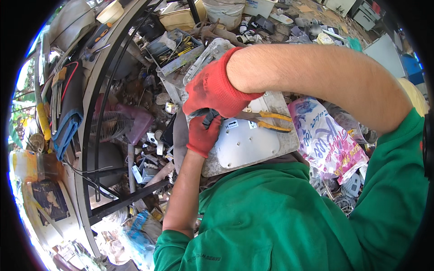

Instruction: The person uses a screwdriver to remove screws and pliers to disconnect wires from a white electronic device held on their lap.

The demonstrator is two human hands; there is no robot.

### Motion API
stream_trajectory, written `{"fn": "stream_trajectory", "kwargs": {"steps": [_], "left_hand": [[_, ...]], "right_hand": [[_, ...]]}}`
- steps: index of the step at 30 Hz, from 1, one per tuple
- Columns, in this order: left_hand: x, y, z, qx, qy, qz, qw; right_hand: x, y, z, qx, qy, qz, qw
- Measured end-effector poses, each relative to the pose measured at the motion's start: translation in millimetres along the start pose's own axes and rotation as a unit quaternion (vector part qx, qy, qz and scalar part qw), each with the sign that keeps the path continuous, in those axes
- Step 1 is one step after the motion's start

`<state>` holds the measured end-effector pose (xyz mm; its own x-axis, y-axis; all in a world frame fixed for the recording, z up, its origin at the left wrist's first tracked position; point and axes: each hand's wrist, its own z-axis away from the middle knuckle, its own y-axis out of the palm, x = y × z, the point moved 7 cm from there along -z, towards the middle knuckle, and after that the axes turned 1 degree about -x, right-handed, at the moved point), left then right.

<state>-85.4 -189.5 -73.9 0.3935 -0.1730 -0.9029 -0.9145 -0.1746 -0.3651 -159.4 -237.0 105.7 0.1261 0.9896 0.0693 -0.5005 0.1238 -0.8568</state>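
Silver metal panel (242, 151), on lap | red-gloved right hand (212, 90) and left hand (203, 135), meeting over panel's left edge; left fingers curled, right's hidden, pinch cannot be told | yellow-handled pliers (274, 115), toward right edge, unheld | judged mid-handling, nothing visibly finished

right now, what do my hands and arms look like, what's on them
The right glove is red and knitted, with dark smudges on its back; the left glove is also red. The right sleeve and left sleeve are plain green and stop short of the gloves, leaving the forearms bare.
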Motion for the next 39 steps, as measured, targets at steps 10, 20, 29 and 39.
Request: {"fn": "stream_trajectory", "kwargs": {"steps": [10,20,29,39], "left_hand": [[10.2,2.1,-7.3,0.015,-0.056,0.018,0.998],[-8.0,-1.4,-16.4,0.012,-0.035,0.025,0.999],[-21.4,-10.6,-15.7,0.026,-0.057,0.072,0.995],[-23.5,-8.9,-31.6,0.068,-0.092,0.033,0.993]], "right_hand": [[-10.5,2.7,-5.2,0.056,0.052,-0.011,0.997],[-21.0,-1.5,-4.6,0.036,0.161,0.071,0.984],[-9.9,-4.2,0.0,-0.024,-0.006,-0.063,0.998],[-15.8,-0.1,-2.0,-0.019,0.069,-0.011,0.997]]}}
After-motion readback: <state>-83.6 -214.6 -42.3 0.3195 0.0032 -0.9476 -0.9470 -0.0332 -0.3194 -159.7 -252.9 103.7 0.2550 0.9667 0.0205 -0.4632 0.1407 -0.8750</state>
